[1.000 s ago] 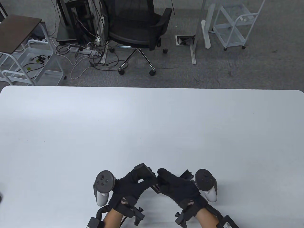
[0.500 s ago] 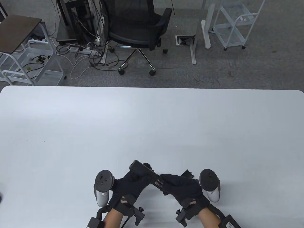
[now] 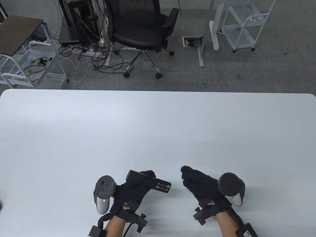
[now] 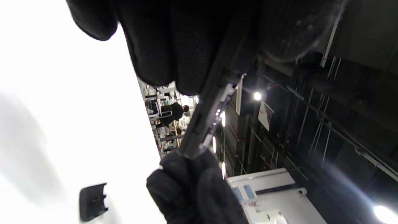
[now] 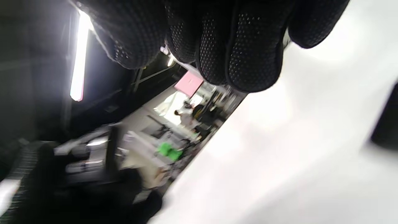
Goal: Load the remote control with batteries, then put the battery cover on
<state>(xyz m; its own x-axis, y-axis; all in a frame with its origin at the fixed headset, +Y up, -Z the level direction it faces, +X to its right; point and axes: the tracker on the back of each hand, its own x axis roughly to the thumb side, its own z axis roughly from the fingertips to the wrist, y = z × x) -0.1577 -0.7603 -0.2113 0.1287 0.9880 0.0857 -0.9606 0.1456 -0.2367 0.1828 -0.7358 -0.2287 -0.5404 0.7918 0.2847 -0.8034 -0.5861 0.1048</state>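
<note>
My left hand (image 3: 144,181) grips a black remote control (image 3: 160,185) off the white table (image 3: 158,128). Its open battery-compartment end points right and shows pale markings; I cannot tell whether batteries sit in it. In the left wrist view the remote (image 4: 208,118) runs slantwise between my fingers (image 4: 174,46) and thumb. The black battery cover (image 4: 92,201) lies loose on the table. My right hand (image 3: 187,174) hovers to the right of the remote, apart from it, and seems to hold nothing. It hides the cover in the table view. A dark blurred shape (image 5: 385,124) lies on the table in the right wrist view.
Beyond the table's far edge stand a black office chair (image 3: 145,27), white wire carts (image 3: 243,27) and a tangle of cables (image 3: 93,56) on the grey carpet.
My right hand has let go of the remote's compartment end and moved right. My left hand has swung the remote to lie more level and shifted slightly left.
</note>
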